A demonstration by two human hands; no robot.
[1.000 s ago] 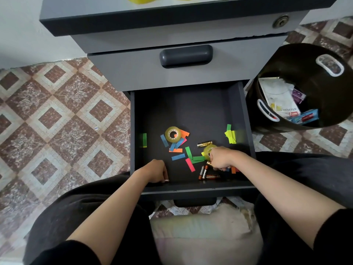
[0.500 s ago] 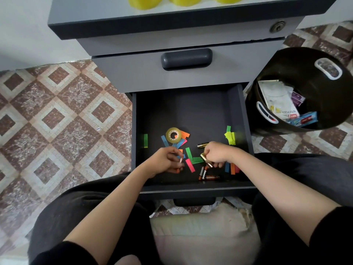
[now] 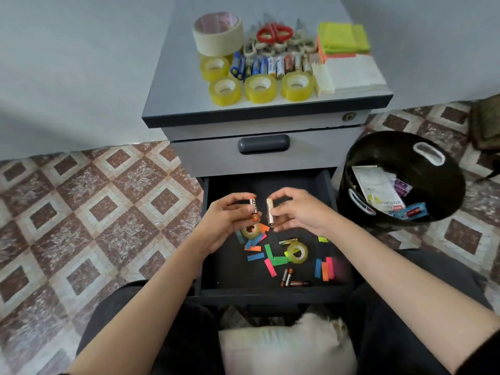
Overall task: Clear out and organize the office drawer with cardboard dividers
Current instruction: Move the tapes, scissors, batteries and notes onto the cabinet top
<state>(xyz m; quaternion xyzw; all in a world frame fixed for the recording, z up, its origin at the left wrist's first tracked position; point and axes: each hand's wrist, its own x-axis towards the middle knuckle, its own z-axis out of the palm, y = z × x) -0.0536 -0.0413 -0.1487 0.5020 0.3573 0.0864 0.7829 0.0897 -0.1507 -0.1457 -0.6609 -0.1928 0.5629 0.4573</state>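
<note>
Only "STAPLER" packet [image 3: 378, 189] legible; battery [image 3: 253, 209] labels blurred.

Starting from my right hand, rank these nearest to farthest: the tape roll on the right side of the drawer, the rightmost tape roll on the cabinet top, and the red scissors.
From the right hand, in the head view:
1. Drawer tape roll, on the drawer floor, right side.
2. Rightmost cabinet-top tape roll, front row.
3. Red scissors, at the back.
</note>
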